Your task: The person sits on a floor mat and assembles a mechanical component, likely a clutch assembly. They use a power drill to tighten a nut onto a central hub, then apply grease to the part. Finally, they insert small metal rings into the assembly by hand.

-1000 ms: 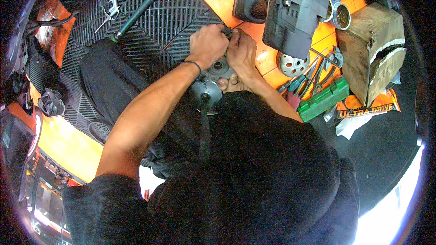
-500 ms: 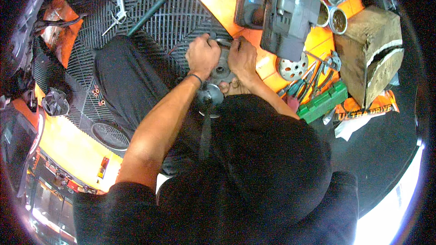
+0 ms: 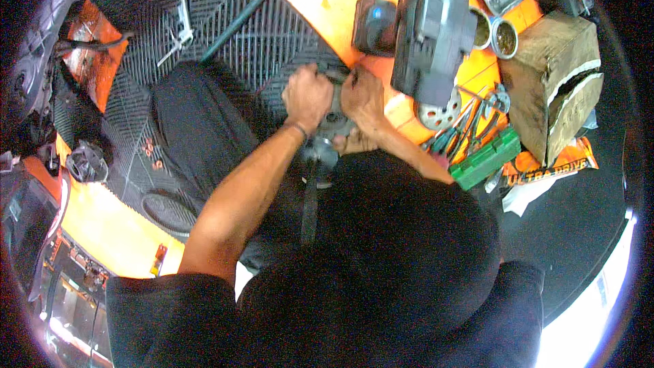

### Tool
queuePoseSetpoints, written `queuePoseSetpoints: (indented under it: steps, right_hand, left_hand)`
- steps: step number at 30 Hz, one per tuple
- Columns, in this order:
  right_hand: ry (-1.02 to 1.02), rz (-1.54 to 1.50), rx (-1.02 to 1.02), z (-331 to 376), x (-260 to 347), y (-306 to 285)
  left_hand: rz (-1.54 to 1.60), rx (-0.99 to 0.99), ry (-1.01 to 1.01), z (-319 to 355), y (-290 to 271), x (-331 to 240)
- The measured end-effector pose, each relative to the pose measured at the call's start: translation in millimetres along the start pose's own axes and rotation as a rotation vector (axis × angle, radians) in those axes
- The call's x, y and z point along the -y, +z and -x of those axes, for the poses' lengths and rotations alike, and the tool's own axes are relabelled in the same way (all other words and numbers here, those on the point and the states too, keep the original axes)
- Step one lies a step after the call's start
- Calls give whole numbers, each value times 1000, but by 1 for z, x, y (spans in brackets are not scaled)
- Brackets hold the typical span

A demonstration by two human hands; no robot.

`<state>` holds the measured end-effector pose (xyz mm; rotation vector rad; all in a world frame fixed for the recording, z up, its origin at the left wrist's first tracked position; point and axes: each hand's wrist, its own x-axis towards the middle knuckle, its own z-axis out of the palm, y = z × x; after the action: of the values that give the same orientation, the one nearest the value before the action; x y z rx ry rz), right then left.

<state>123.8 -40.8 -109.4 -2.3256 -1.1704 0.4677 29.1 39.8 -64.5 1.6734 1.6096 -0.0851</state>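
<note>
A round grey metal part [image 3: 334, 118] with a hole in its middle sits low in front of me, between my two hands. My left hand [image 3: 308, 97] is closed at its left rim, knuckles up. On the opposite rim, my right hand [image 3: 363, 97] has its fingers bent round the part. Both hands hide much of the rim, and the fingertips are out of sight. Just nearer to me is a shiny, dark rounded piece [image 3: 322, 152]. Part of a bare foot [image 3: 355, 142] shows beside the metal part.
A black cordless power tool [image 3: 436, 34] stands at the right, near a perforated metal disc [image 3: 439, 110], several hand tools [image 3: 470, 129] and a green case [image 3: 486, 158]. Farther right is a worn cardboard box [image 3: 553, 82]. An air blow gun [image 3: 182, 27] lies on black ribbed matting [image 3: 238, 0].
The view has shifted slightly, so the surroundings sit a little lower and to the right. Both hands keep their places on the metal part, with a little motion blur.
</note>
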Motion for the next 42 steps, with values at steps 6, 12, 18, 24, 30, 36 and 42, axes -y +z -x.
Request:
queuePoseSetpoints:
  steps: [6,12,18,24,30,36,42]
  right_hand:
    - [114,-4,212,-15,16,-25]
    - [-79,9,138,-12,8,-23]
    - [-76,29,141,-8,-4,-13]
    - [200,-65,283,-17,4,-18]
    - [186,-53,252,-22,12,-25]
    - [223,-57,240,-18,20,-28]
    - [109,-15,189,-18,6,-20]
  left_hand:
    - [-243,234,99,-15,-13,-9]
    - [-121,179,154,-13,-1,-20]
    - [-104,139,172,-14,2,-14]
    - [-25,100,132,-13,2,-13]
    - [55,103,169,-16,4,-8]
    - [92,113,195,-13,1,-7]
    - [146,79,238,-17,12,1]
